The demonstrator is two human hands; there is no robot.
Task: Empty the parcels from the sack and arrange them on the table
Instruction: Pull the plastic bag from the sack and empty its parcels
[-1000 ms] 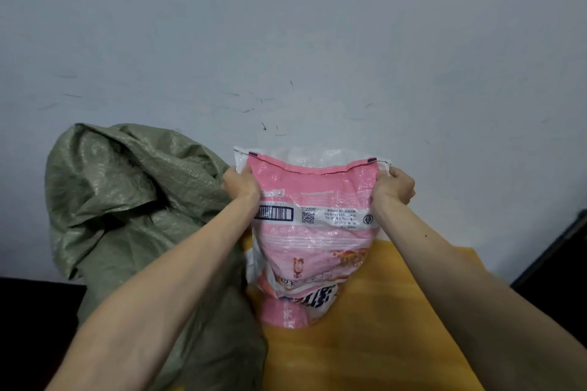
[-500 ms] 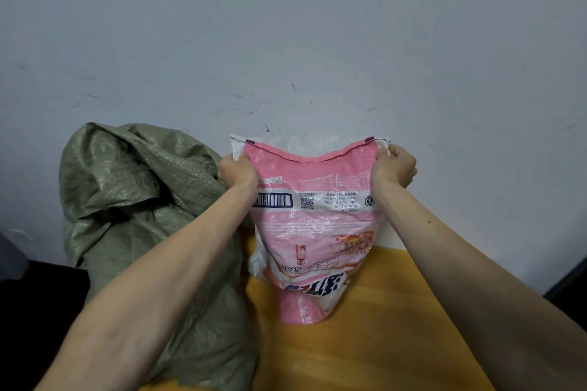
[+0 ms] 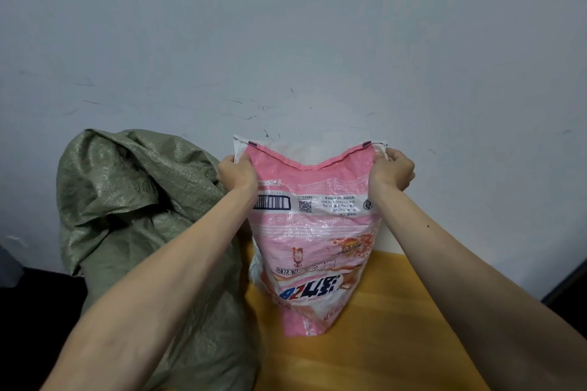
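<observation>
pink woven sack (image 3: 314,232), print upside down, rides slightly higher than a second ago, top seam sagging between left hand (image 3: 236,173) and right hand (image 3: 392,173), each fist pinching a corner; its lower end seems to touch the yellow table (image 3: 397,352). no parcels out yet. green sack (image 3: 133,200) slumps beside it, before a scuffed pale wall (image 3: 286,41).

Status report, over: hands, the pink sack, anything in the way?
Left hand and right hand grip top corners of pink sack. Sack hangs over table, print upside down; no parcels in sight. Green sack slumped beside it, left.
</observation>
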